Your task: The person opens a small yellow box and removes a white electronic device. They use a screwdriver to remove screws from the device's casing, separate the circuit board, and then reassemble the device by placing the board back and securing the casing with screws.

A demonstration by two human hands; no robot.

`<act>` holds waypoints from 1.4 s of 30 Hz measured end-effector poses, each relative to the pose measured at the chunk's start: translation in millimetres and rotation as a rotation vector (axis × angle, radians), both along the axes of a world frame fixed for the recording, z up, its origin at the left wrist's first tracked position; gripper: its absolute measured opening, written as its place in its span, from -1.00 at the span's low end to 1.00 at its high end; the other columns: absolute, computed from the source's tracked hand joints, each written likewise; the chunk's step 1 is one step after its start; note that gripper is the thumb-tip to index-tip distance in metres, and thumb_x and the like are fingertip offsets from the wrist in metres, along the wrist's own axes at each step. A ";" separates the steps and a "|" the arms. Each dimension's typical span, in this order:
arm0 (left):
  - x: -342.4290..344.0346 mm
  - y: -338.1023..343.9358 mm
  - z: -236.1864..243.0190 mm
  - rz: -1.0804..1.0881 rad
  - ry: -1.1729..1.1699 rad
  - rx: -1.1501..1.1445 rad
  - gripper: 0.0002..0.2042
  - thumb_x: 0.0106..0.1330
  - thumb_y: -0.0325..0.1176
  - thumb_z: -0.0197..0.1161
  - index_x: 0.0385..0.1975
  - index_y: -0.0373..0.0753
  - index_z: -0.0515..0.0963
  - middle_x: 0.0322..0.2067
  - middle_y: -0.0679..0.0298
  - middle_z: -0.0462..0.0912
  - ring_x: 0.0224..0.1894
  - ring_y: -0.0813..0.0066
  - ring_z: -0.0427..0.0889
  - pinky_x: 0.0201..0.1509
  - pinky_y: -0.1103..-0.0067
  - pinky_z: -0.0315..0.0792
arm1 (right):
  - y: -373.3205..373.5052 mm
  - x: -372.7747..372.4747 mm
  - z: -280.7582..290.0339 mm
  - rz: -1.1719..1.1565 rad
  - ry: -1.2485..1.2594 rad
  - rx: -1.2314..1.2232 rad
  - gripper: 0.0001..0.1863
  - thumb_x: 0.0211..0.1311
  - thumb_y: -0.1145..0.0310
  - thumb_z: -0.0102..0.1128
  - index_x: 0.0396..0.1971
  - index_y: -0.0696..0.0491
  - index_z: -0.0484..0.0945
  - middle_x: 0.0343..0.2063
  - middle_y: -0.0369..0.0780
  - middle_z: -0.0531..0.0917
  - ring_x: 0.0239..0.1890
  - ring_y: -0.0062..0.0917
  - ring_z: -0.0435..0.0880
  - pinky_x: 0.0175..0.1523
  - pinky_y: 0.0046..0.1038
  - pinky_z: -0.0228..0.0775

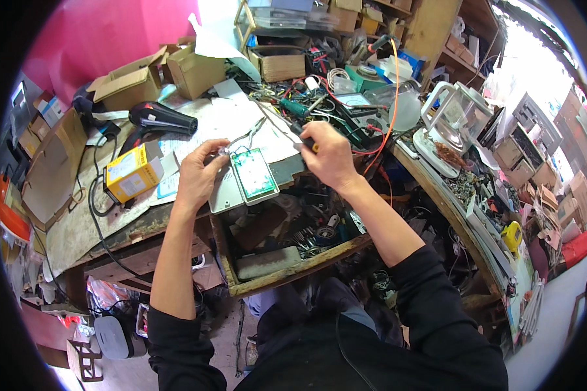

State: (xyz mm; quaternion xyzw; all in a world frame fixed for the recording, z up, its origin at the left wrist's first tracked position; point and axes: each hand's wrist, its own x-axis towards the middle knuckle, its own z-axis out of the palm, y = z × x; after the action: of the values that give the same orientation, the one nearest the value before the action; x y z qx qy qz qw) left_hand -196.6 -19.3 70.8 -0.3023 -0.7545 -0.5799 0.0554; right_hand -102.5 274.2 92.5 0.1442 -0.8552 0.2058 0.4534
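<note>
A white plastic case with a green circuit board (255,173) lies opened at the bench edge, above the pulled-out drawer. Its pale cover half (226,193) is beside it on the left. My left hand (201,171) is closed in a pinch at the case's upper left corner, near thin wires; what the fingertips hold is too small to make out. To the right of the board, my right hand (329,156) is wrapped round a tool with a black-and-yellow handle (297,129); its working end is unclear. Slim metal pliers or tweezers (257,125) lie on the paper behind the board.
A hair dryer (163,120) and a yellow box (133,173) are on the bench at left. The open wooden drawer (293,270) holds assorted metal parts. An orange cable (395,98) hangs at right, near a clear jug-like appliance (455,120). Tools and wires crowd the back.
</note>
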 end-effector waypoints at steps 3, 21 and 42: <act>2.0 -0.5 -0.8 0.010 0.046 -0.001 -0.70 0.40 -0.55 0.32 0.10 -0.23 0.69 -0.08 0.35 0.73 -0.07 0.63 0.62 0.12 0.62 0.49 | -9.2 1.2 -2.7 -0.051 -0.102 0.084 -0.89 0.20 0.40 0.39 -0.32 0.05 0.63 -0.25 -0.17 0.70 -0.24 -0.20 0.75 -0.15 -0.21 0.62; -2.3 0.4 -1.3 0.063 0.164 -0.095 -0.69 0.45 -0.50 0.28 0.17 -0.25 0.68 -0.21 0.32 0.72 -0.17 0.60 0.67 -0.03 0.60 0.54 | 33.1 -33.3 18.4 -0.190 -0.516 0.030 -0.83 0.26 0.32 0.42 -0.26 0.09 0.81 -0.26 0.00 0.79 -0.13 -0.09 0.78 0.04 -0.14 0.59; 12.4 -1.0 8.1 0.208 0.348 -0.036 -0.72 0.21 -0.48 0.45 -0.05 -0.24 0.76 -0.21 0.17 0.78 -0.07 0.25 0.67 0.08 0.41 0.52 | -112.2 27.3 24.4 -0.060 -0.577 0.116 0.12 0.00 -0.13 0.57 0.45 0.24 0.28 0.12 0.14 0.58 0.19 0.01 0.57 0.34 -0.09 0.39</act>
State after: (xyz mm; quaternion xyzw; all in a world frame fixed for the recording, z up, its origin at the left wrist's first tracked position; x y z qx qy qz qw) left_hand -184.2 -20.3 78.9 -0.3195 -0.7710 -0.4962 0.2393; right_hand -75.3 162.1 116.9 0.0801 -0.9630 0.1755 0.1883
